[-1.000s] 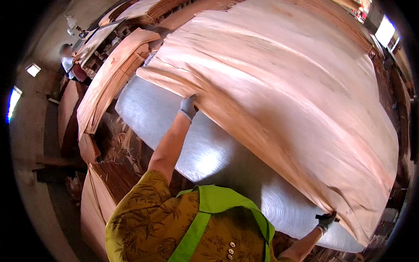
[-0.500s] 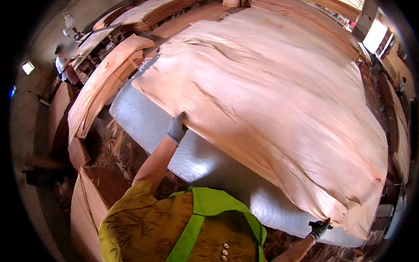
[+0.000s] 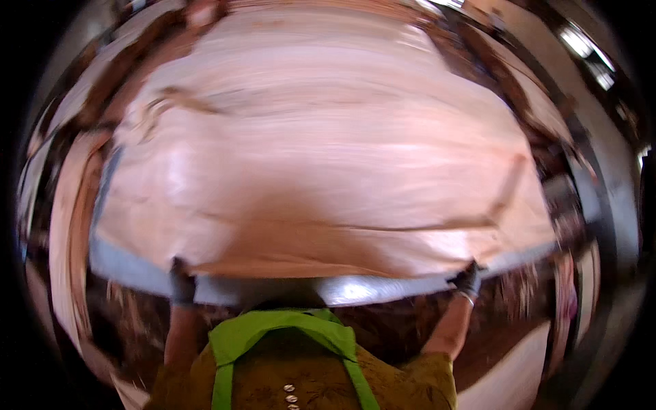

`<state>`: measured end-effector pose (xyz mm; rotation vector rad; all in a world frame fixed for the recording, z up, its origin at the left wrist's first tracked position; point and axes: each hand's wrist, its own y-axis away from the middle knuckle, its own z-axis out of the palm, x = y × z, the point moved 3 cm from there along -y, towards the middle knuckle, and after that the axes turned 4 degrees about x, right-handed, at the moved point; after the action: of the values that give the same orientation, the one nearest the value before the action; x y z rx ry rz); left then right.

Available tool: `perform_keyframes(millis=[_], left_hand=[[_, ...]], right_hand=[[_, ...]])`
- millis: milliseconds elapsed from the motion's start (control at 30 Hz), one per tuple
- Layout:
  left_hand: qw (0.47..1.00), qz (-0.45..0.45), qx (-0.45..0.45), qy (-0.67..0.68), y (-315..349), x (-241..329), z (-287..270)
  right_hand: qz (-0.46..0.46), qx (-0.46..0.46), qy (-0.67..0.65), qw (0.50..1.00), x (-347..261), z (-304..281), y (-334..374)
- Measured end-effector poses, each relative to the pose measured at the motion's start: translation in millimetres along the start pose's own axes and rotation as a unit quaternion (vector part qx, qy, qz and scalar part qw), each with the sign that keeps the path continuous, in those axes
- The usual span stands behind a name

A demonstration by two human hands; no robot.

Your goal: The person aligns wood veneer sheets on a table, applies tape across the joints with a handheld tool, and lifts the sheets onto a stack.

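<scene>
A large, thin, pale pinkish wood veneer sheet (image 3: 328, 178) lies spread over a grey metal tabletop (image 3: 130, 263), with shallow folds across it. At the sheet's near edge on the left, my gloved left hand (image 3: 182, 281) is closed on the veneer. Toward the right end of that same edge, my gloved right hand (image 3: 468, 280) is closed too, its fingers at the veneer. A small dark flat piece shows at the right hand's fingers; blur hides what it is. A strip of bare metal runs between the sheet's near edge and my body.
Stacked veneer (image 3: 68, 232) stands along the left side, and another stack (image 3: 519, 82) lies at the far right. Torn wood scraps (image 3: 519, 294) litter the space below the table's front edge. A pale sheet (image 3: 509, 376) leans at the lower right.
My view has swung round, so the table's front edge now runs nearly level across it. The veneer's near edge lies straighter between my hands, and both hands stay on it.
</scene>
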<state>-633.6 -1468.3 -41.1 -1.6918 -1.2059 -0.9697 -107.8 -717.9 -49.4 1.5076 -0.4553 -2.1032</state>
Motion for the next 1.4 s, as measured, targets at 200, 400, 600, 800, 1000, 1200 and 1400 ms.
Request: perform_keyframes(millis=[200, 400, 600, 800, 1000, 1200, 1400], left_hand=[[0.991, -0.005, 0.041, -0.128, -18.4, -97.4, -147.0], [0.945, 0.145, 0.056, -0.287, -43.3, -114.8, -222.8], [0.987, -0.075, 0.056, -0.128, -39.0, -127.8, -235.8], [0.955, -0.262, 0.042, -0.134, 45.6, -111.7, -188.8], [0.927, -0.287, -0.060, -0.234, 105.6, -102.9, -137.4], [0.813, -0.353, -0.171, -0.430, 128.0, -75.5, -118.8], [0.872, -0.405, 0.268, -0.056, 154.5, -94.4, -138.2]], right_hand=[[0.006, 0.085, -0.035, 0.996, 91.4, 27.4, 84.5], [0.137, 0.090, -0.100, 0.981, 162.3, 47.6, 207.6], [0.066, 0.145, -0.093, 0.983, 173.3, 20.8, 199.4], [0.038, 0.210, -0.104, 0.971, 84.7, 42.1, 213.6], [0.094, 0.103, -0.072, 0.988, 95.4, -77.4, 174.9], [0.139, 0.047, 0.093, 0.985, 131.7, -5.2, 211.4], [0.124, 0.006, 0.292, 0.948, 161.3, 11.9, 166.9]])
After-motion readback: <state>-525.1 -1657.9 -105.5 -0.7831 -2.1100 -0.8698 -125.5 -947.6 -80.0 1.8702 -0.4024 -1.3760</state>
